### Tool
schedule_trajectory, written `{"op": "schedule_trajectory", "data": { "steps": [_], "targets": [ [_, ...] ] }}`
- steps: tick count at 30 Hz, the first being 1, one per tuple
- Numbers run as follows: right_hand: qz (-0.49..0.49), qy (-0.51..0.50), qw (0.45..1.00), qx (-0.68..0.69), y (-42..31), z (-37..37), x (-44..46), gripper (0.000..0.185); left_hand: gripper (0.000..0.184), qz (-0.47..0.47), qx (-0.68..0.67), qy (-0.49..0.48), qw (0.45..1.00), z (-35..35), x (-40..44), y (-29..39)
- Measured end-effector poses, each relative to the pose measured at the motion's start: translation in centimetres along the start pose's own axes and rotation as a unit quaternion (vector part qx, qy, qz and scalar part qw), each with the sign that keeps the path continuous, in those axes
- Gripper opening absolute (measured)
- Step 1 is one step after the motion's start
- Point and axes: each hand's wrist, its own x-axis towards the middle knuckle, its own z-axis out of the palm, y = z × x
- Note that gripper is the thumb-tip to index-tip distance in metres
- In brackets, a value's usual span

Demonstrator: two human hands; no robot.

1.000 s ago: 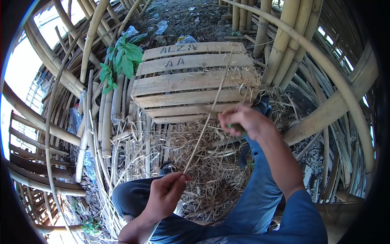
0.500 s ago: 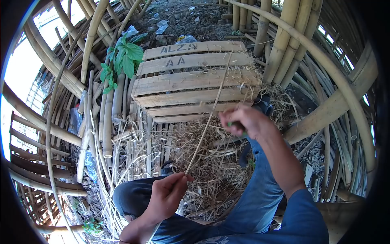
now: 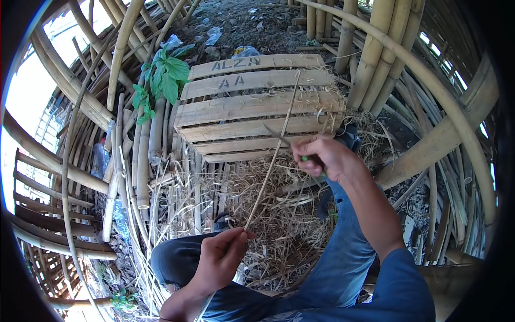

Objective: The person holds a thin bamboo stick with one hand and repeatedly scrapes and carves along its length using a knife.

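A long, thin bamboo strip (image 3: 273, 161) slants up from my left hand (image 3: 222, 256), which pinches it near my knee. Its upper end lies over the slatted wooden crate (image 3: 230, 109). My right hand (image 3: 324, 155) is closed around the green handle of a knife (image 3: 279, 135). The blade points up and left and crosses the strip; whether it touches cannot be made out. Part of the strip shows again below my left wrist.
Curly shavings (image 3: 284, 214) cover the ground between my legs and the crate's right side. Bamboo poles (image 3: 142, 166) and a leafy plant (image 3: 166, 75) stand at left. A curved bamboo pole (image 3: 418, 59) arches over the right side.
The knife blade, blurred before, now shows clearly across the strip. The strip's upper end has shifted slightly left. My left hand stays almost in place.
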Motion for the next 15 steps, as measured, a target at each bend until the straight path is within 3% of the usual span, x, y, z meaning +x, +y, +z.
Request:
{"op": "schedule_trajectory", "data": {
  "steps": [4, 5, 8, 9, 12, 15],
  "targets": [
    [0.006, 0.021, 0.998, -0.066, -0.33, 0.65, -0.51, 0.025, 0.021, -0.002, -0.009, 0.002, 1.000, -0.02, 0.01, 0.28],
    [-0.001, 0.057, 0.998, -0.027, -0.42, -0.06, -0.04, 0.026, 0.021, -0.005, -0.009, 0.002, 1.000, -0.03, -0.11, 0.19],
    [-0.018, 0.026, 0.999, -0.040, -0.21, -0.02, -0.35, 0.026, 0.021, -0.001, -0.023, -0.014, 1.000, -0.01, 0.06, 0.09],
    [0.018, -0.008, 0.999, -0.050, -0.37, 0.28, -0.58, 0.024, 0.021, 0.002, -0.019, -0.010, 1.000, -0.01, 0.09, 0.08],
    [-0.006, 0.068, 0.997, -0.047, -0.47, 0.08, -0.04, 0.026, 0.021, 0.000, -0.012, -0.009, 1.000, -0.20, 0.00, -0.02],
    [-0.008, 0.040, 0.998, -0.040, -0.14, 0.31, -0.39, 0.027, 0.022, -0.001, -0.017, -0.012, 1.000, -0.13, -0.06, -0.03]
  ]
}}
